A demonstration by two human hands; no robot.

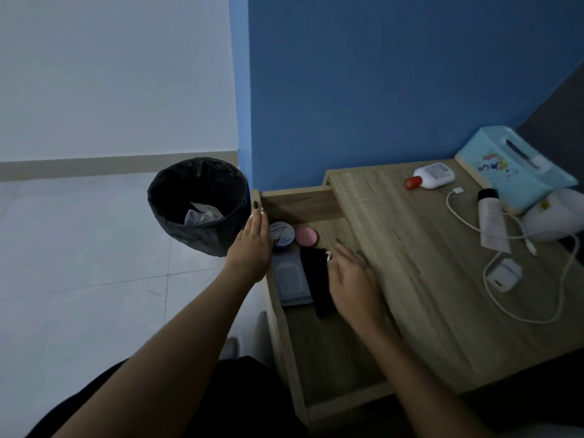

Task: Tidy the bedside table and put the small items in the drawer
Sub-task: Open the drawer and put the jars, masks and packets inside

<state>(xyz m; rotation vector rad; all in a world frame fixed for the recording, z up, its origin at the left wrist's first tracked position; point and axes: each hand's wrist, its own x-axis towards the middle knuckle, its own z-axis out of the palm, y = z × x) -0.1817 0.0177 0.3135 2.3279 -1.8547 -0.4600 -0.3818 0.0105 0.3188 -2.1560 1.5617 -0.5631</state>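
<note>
The wooden bedside table (pixel 436 289) has its drawer (pixel 335 358) pulled out to the left. Inside the drawer lie a blue round tin (pixel 282 234), a pink round tin (pixel 306 236), a grey-blue wipes pack (pixel 290 277) and a black pouch (pixel 316 279). My left hand (pixel 252 248) rests flat against the drawer's front panel with straight fingers. My right hand (pixel 350 276) hovers over the drawer with loosely spread, blurred fingers at the black pouch's right edge, beside a small white bit (pixel 328 257).
On the tabletop lie a white bottle with a red cap (pixel 433 176), a black-capped tube (pixel 491 219), a white charger with cable (pixel 504 275), a teal tissue box (pixel 512 165) and a white rounded object (pixel 553 216). A black-lined bin (pixel 199 203) stands on the floor left of the drawer.
</note>
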